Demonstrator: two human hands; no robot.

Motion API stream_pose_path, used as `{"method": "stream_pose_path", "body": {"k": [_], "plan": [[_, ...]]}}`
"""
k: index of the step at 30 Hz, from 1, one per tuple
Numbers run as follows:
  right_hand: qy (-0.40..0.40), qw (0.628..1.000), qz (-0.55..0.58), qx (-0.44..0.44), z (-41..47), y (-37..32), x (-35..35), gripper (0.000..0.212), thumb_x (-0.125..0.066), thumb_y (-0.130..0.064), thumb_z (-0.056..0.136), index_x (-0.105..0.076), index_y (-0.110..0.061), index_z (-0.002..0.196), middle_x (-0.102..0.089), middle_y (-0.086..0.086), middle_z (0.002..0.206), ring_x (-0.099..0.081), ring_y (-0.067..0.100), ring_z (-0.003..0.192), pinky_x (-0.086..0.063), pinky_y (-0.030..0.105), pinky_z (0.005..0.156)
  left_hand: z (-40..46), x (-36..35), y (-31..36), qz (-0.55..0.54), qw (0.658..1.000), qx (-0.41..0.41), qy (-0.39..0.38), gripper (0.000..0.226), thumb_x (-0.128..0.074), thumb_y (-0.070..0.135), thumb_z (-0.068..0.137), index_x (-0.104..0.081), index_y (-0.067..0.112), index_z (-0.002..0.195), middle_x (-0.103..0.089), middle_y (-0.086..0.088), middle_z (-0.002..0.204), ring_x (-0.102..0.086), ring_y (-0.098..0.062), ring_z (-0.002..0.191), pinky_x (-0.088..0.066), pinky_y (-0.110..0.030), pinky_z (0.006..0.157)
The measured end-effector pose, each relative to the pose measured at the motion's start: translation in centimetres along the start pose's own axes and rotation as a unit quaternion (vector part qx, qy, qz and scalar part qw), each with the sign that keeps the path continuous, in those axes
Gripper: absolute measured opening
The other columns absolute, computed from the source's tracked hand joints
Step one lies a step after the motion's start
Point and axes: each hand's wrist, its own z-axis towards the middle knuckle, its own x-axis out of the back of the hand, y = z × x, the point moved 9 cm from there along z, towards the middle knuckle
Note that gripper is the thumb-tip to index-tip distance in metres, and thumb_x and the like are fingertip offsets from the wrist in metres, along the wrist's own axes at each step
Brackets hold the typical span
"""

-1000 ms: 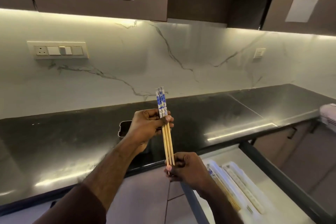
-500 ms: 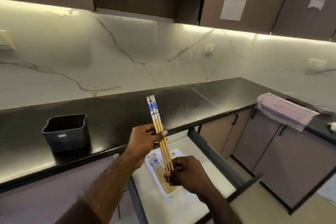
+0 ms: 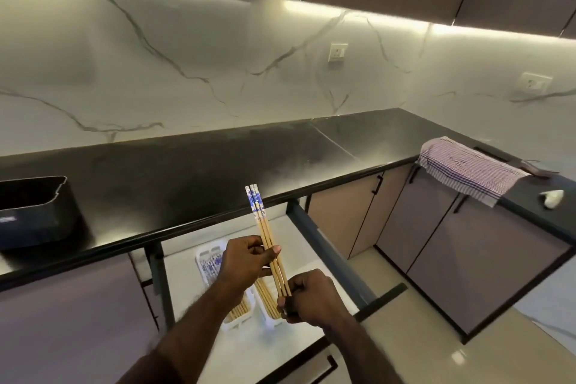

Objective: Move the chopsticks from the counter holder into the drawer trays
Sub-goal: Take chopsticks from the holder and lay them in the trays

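Observation:
A small bundle of wooden chopsticks (image 3: 261,218) with blue-and-white patterned tops stands nearly upright above the open drawer (image 3: 330,262). My left hand (image 3: 246,265) pinches the bundle at mid-length. My right hand (image 3: 307,298) grips its lower tips. Beneath my hands, white slotted trays (image 3: 205,256) lie in the drawer and hold more chopsticks (image 3: 212,265) of the same kind. The dark plastic counter holder (image 3: 34,212) sits on the black counter at the far left; its inside is mostly hidden.
The black counter (image 3: 218,165) runs along a marble wall and turns a corner at the right. A checked cloth (image 3: 467,170) hangs over the right counter edge, with a small white object (image 3: 552,198) nearby. Closed cabinet doors stand to the right of the drawer.
My view has swung right and down, so the holder now sits at the far left and the drawer with its trays is below my hands. Both hands still grip the bundle.

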Motion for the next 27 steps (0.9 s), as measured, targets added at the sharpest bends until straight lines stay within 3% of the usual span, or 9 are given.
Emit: {"method": "stream_pose_path", "body": {"k": [5, 8, 11, 13, 15, 18, 22, 24, 27], "plan": [[-0.008, 0.999, -0.008, -0.051, 5.5, 4.2, 0.6, 0.014, -0.061, -0.004, 0.086, -0.073, 0.003, 0.089, -0.075, 0.018, 0.088, -0.074, 0.032, 0.072, -0.063, 0.043, 0.069, 3.9, -2.8, -4.6, 0.01, 1.0, 0.026, 0.0, 0.011, -0.074, 0.016, 0.082, -0.071, 0.011, 0.092, -0.075, -0.005, 0.075, -0.074, -0.017, 0.069, -0.06, -0.028, 0.061], [-0.028, 0.995, -0.009, -0.094, 8.9, 7.0, 0.3, 0.012, -0.064, -0.001, 0.083, -0.065, 0.003, 0.072, -0.07, 0.019, 0.078, -0.069, 0.029, 0.063, -0.062, 0.049, 0.069, 6.0, -4.1, -8.1, 0.022, 0.998, 0.06, -0.014, 0.015, -0.078, 0.017, 0.078, -0.072, 0.007, 0.086, -0.075, -0.009, 0.071, -0.074, -0.024, 0.069, -0.062, -0.04, 0.066], [-0.066, 0.987, -0.024, -0.147, 12.2, 9.6, -1.0, 0.011, -0.068, -0.004, 0.083, -0.068, 0.001, 0.074, -0.071, 0.017, 0.077, -0.071, 0.028, 0.069, -0.062, 0.046, 0.071, 7.8, -4.9, -11.7, 0.052, 0.994, 0.092, -0.012, 0.014, -0.081, 0.019, 0.075, -0.071, 0.01, 0.079, -0.074, -0.008, 0.069, -0.073, -0.023, 0.066, -0.061, -0.046, 0.068], [-0.079, 0.982, -0.03, -0.17, 14.0, 11.1, -1.6, 0.01, -0.069, -0.004, 0.081, -0.071, 0.005, 0.077, -0.073, 0.017, 0.08, -0.073, 0.029, 0.072, -0.062, 0.045, 0.073, 8.6, -5.2, -13.3, 0.077, 0.992, 0.102, -0.009, 0.01, -0.08, 0.019, 0.077, -0.071, 0.02, 0.076, -0.075, -0.001, 0.068, -0.073, -0.017, 0.064, -0.061, -0.044, 0.068], [-0.094, 0.978, -0.031, -0.184, 15.5, 12.2, -2.5, 0.006, -0.066, -0.002, 0.08, -0.07, -0.003, 0.076, -0.074, 0.016, 0.082, -0.07, 0.026, 0.07, -0.062, 0.044, 0.076, 9.4, -5.1, -14.8, 0.112, 0.987, 0.115, 0.001, 0.012, -0.08, 0.02, 0.076, -0.071, 0.024, 0.083, -0.075, 0.0, 0.068, -0.072, -0.013, 0.064, -0.061, -0.039, 0.069], [-0.117, 0.974, -0.065, -0.181, 17.5, 13.3, -4.0, 0.015, -0.064, -0.008, 0.081, -0.073, -0.004, 0.092, -0.075, 0.014, 0.098, -0.073, 0.025, 0.085, -0.061, 0.039, 0.08, 10.8, -4.9, -16.7, 0.167, 0.977, 0.13, 0.007, 0.036, -0.08, 0.022, 0.077, -0.07, 0.01, 0.11, -0.076, -0.001, 0.085, -0.071, -0.007, 0.074, -0.057, -0.023, 0.069], [-0.121, 0.963, -0.037, -0.236, 19.9, 15.9, -5.3, 0.018, -0.069, -0.008, 0.082, -0.071, -0.002, 0.099, -0.074, 0.012, 0.096, -0.074, 0.02, 0.075, -0.061, 0.029, 0.065, 12.6, -5.3, -18.6, 0.243, 0.962, 0.126, -0.005, 0.045, -0.077, 0.026, 0.08, -0.065, 0.009, 0.12, -0.075, -0.006, 0.105, -0.07, -0.014, 0.095, -0.054, -0.027, 0.086], [-0.136, 0.957, 0.004, -0.254, 20.6, 16.7, -6.5, 0.016, -0.063, -0.002, 0.084, -0.068, -0.003, 0.099, -0.072, 0.015, 0.1, -0.073, 0.025, 0.082, -0.061, 0.033, 0.069, 13.2, -5.5, -19.2, 0.276, 0.954, 0.116, -0.017, 0.04, -0.075, 0.025, 0.082, -0.065, 0.013, 0.119, -0.072, -0.004, 0.113, -0.068, -0.014, 0.1, -0.051, -0.021, 0.083], [-0.112, 0.94, 0.074, -0.312, 21.3, 18.1, -7.4, 0.01, -0.066, 0.009, 0.078, -0.062, 0.004, 0.085, -0.068, 0.02, 0.088, -0.065, 0.031, 0.066, -0.058, 0.04, 0.063, 13.9, -6.2, -20.9, 0.299, 0.948, 0.109, -0.032, 0.046, -0.071, 0.019, 0.085, -0.058, 0.014, 0.128, -0.064, -0.003, 0.129, -0.061, -0.018, 0.117, -0.049, -0.032, 0.098]]}}
